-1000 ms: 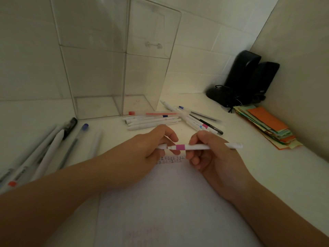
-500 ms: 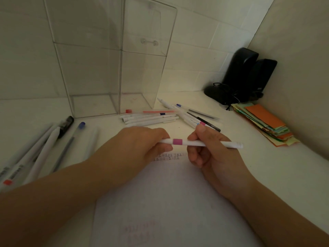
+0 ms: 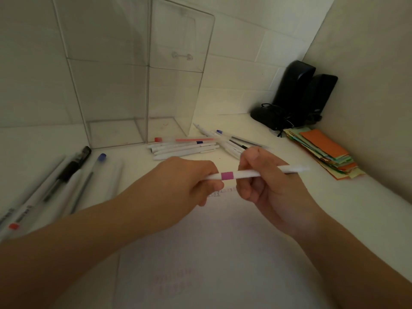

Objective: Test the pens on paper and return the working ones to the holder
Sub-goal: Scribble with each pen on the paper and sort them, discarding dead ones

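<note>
A white pen with a pink band [image 3: 243,174] lies level between both hands, above the sheet of paper [image 3: 214,253]. My left hand [image 3: 187,181] is closed around its left end, which is hidden in the fist. My right hand [image 3: 267,186] pinches the barrel further right, and the pen's far end sticks out past it. Small scribbles [image 3: 220,192] mark the top of the paper. The clear plastic holder [image 3: 142,70] stands upright behind, with nothing visible inside it.
Several white pens [image 3: 185,148] lie in a heap in front of the holder, more [image 3: 231,141] fanned to its right. Other pens [image 3: 66,179] lie at the left. Black speakers [image 3: 296,94] stand in the corner, coloured paper slips [image 3: 323,150] beside the right wall.
The pen has stayed in both hands and has risen slightly off the paper. My left hand has closed more tightly around its end. The camera view has shifted a little.
</note>
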Demonstrator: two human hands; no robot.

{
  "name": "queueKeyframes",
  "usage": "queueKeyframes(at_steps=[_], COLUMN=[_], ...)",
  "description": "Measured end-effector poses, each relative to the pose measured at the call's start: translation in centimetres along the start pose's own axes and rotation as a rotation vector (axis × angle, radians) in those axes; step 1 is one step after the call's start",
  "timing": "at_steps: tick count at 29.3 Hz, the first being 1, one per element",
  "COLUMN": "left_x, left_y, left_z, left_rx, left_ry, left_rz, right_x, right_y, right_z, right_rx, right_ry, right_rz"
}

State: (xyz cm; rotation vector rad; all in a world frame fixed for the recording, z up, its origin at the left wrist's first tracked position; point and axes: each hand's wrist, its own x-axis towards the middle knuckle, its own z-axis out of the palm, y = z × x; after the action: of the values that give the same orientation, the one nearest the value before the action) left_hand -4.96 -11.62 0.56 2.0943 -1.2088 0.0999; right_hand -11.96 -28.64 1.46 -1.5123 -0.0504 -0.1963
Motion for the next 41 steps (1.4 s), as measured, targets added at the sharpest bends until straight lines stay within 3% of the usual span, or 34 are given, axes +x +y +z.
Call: queueKeyframes(at_steps=[6,9,13,16,22,27,30,34,41], left_x=[0.5,0.9,0.3,-1.5,-5.2,-7.0,-7.5,-7.7,-5.6], left_y=[1.4,3.2,7.7,12.4,22.1,27.9,30.3,31.7,31.2], left_z=[-2.5,-3.6,-2.3,1.0,9.6,15.4,17.9,19.7,18.7], left_rx=[-0.014,0.057,-0.025,-0.132,-0.276,-0.345,-0.325,-0.307,-0.320], left_ry=[0.049,0.077,-0.114,-0.233,-0.470,-0.553,-0.618,-0.678,-0.679], left_rz=[0.030,0.102,0.160,0.288,0.514,0.560,0.575,0.553,0.468], right_x=[-0.9,-3.4,-11.9,-21.8,-40.2,-47.9,-49.7,-50.5,-48.3], right_y=[-5.0,-8.3,-12.0,-13.1,-11.9,-6.9,-3.8,-1.8,-2.7], right_z=[-1.6,-2.3,-4.4,-6.1,-6.9,-9.1,-11.1,-13.3,-14.6], right_rx=[0.043,-0.172,-0.471,-0.517,-0.777,-0.886,-0.904,-0.939,-0.974], right_ry=[0.100,0.135,0.301,0.505,0.808,0.861,0.811,0.797,0.768], right_rz=[-0.121,-0.174,-0.268,-0.298,0.040,0.378,0.502,0.588,0.466])
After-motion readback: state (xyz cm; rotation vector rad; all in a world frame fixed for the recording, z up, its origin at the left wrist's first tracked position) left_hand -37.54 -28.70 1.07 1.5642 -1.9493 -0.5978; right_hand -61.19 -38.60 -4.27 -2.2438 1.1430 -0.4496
